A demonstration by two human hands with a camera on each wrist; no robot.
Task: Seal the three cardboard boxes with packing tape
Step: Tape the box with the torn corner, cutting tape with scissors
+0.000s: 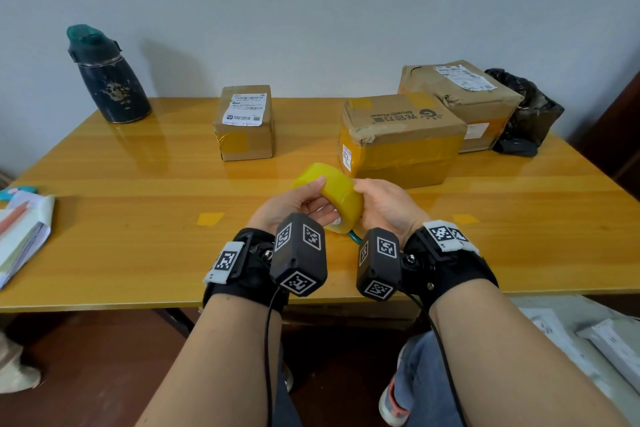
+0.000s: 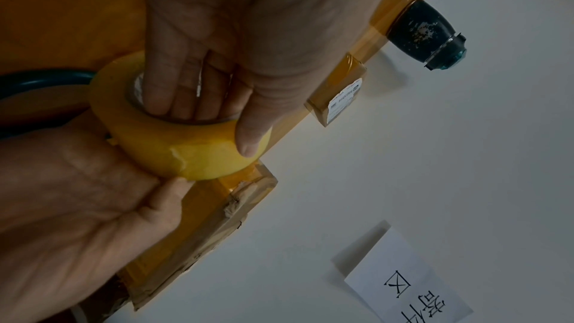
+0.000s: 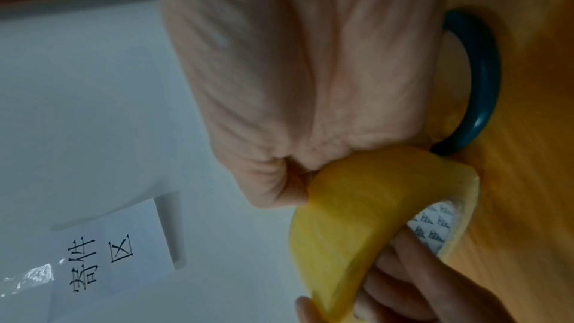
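Gripping the yellow tape roll [image 1: 337,194] tilted on edge, both hands [image 1: 298,206] clamp it, core facing left.

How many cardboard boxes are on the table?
3. A small box stands at the middle back, a bigger box sits right of it, and the biggest box is behind that, by the wall.

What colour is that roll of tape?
Yellow; the tape roll shows best in the head view.

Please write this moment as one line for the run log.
step: find tape end | left hand: holds tape roll, fingers in core | right hand: grips roll | three boxes: untouched
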